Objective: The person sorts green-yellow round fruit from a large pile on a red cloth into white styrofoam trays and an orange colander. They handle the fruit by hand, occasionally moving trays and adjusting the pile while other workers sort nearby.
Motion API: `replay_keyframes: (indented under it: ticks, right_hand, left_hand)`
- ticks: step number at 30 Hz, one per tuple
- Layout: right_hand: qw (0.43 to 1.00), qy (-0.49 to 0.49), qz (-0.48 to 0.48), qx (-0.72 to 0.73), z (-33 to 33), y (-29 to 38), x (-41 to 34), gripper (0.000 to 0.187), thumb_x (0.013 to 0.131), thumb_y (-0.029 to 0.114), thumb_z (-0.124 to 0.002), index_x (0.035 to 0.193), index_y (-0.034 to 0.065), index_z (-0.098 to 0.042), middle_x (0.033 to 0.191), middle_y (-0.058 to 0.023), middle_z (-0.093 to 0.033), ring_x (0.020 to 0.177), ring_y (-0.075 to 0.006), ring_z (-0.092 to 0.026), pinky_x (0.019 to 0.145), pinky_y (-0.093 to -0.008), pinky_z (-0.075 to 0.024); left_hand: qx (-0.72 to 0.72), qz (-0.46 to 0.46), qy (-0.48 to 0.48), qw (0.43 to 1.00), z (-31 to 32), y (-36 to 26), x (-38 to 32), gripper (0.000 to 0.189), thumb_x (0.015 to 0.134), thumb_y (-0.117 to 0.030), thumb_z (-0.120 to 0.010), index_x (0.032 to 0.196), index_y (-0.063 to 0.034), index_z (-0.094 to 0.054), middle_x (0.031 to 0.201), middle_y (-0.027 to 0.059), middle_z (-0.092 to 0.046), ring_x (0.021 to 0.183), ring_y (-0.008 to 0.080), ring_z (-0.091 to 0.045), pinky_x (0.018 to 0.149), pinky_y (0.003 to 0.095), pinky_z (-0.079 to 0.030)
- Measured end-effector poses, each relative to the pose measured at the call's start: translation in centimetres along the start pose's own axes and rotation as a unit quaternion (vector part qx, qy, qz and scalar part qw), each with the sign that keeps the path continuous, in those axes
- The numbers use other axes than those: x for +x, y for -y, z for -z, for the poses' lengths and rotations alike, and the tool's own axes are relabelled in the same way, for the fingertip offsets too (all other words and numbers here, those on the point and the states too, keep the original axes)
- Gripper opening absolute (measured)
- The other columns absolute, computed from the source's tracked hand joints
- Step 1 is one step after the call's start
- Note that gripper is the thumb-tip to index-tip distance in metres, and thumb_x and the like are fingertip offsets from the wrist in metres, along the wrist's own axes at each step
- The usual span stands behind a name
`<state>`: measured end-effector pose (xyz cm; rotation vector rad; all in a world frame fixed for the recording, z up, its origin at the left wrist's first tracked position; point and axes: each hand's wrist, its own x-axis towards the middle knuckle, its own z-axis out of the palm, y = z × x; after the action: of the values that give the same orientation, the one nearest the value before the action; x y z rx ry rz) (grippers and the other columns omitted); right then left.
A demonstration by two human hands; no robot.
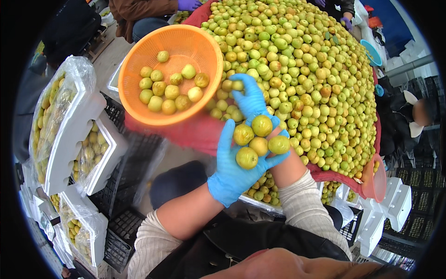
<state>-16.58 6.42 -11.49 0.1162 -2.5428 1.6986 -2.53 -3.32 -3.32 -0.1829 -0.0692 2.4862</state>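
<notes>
My left hand [237, 167], in a blue glove, is palm up and cups several yellow-green jujubes [247, 158]. Just beyond it, my right hand [250, 99], also blue-gloved, has a thumb and finger around one jujube [237, 85] at the near left edge of the big heap. That heap of green and brownish jujubes [313, 83] rests on red cloth [343, 181]. Left of my right hand, an orange mesh basket [124, 83] holds several loose jujubes, some with brown patches. The left hand partly covers the right wrist.
White foam boxes [66, 139] of fruit, wrapped in clear film, are stacked at left beside black plastic crates [120, 230]. A pink basket [376, 179] and a blue basket [372, 52] lie along the heap's right edge. Co-workers in purple gloves [189, 4] are across the heap.
</notes>
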Motion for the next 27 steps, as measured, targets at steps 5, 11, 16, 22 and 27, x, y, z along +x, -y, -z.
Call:
replay_keyframes:
  ticks: [5, 11, 16, 22, 27]
  right_hand:
    - [0.881, 0.08, -0.029, 0.466, 7.9, 3.2, -3.3, 0.047, 0.091, 0.002, -0.06, 0.135, 0.0058, -0.044, 0.127, -0.0147, -0.056, 0.113, -0.0234, -0.06, 0.094, -0.0348, -0.0541]
    - [0.944, 0.109, 0.014, 0.311, 9.9, 4.6, -8.6, 0.037, 0.085, 0.009, -0.069, 0.118, 0.0086, -0.053, 0.124, -0.0126, -0.058, 0.117, -0.026, -0.059, 0.103, -0.0416, -0.0491]
    - [0.926, 0.039, -0.019, 0.375, 12.4, 3.0, -6.3, 0.026, 0.082, 0.015, -0.075, 0.102, 0.0125, -0.057, 0.111, -0.0068, -0.06, 0.108, -0.0223, -0.06, 0.1, -0.0379, -0.0499]
    - [0.948, -0.146, 0.127, -0.251, 9.1, 0.6, 2.7, 0.024, 0.089, 0.017, -0.065, 0.113, 0.0165, -0.066, 0.112, -0.0086, -0.064, 0.093, -0.0276, -0.068, 0.082, -0.0404, -0.0549]
    - [0.905, 0.07, 0.012, -0.42, 6.6, 0.7, 4.4, 0.028, 0.088, 0.013, -0.062, 0.113, 0.0246, -0.066, 0.119, -0.0099, -0.061, 0.102, -0.0322, -0.066, 0.087, -0.0438, -0.0547]
  left_hand:
    - [0.011, -0.069, -0.057, 0.996, 0.7, -0.5, 0.7, 0.077, 0.094, -0.07, -0.042, 0.149, -0.0158, -0.041, 0.151, 0.0129, -0.044, 0.14, 0.0347, -0.042, 0.116, 0.059, -0.032]
    - [0.013, -0.065, -0.045, 0.997, 1.6, -0.9, 2.5, 0.066, 0.096, -0.066, -0.039, 0.139, -0.0162, -0.048, 0.139, 0.0098, -0.051, 0.127, 0.0291, -0.053, 0.103, 0.057, -0.046]
    - [-0.025, -0.031, 0.005, 0.999, 2.0, -0.6, 3.1, 0.081, 0.092, -0.074, -0.039, 0.147, -0.0149, -0.04, 0.15, 0.0108, -0.043, 0.14, 0.034, -0.041, 0.114, 0.0659, -0.03]
    - [-0.019, 0.011, 0.033, 0.999, 1.7, 0.3, 2.8, 0.078, 0.093, -0.072, -0.038, 0.15, -0.0182, -0.038, 0.152, 0.0103, -0.041, 0.14, 0.0368, -0.04, 0.114, 0.0684, -0.026]
    - [-0.025, 0.014, 0.021, 0.999, 1.6, 0.0, 2.7, 0.076, 0.093, -0.072, -0.041, 0.148, -0.0197, -0.041, 0.151, 0.0095, -0.044, 0.137, 0.0413, -0.042, 0.114, 0.069, -0.027]
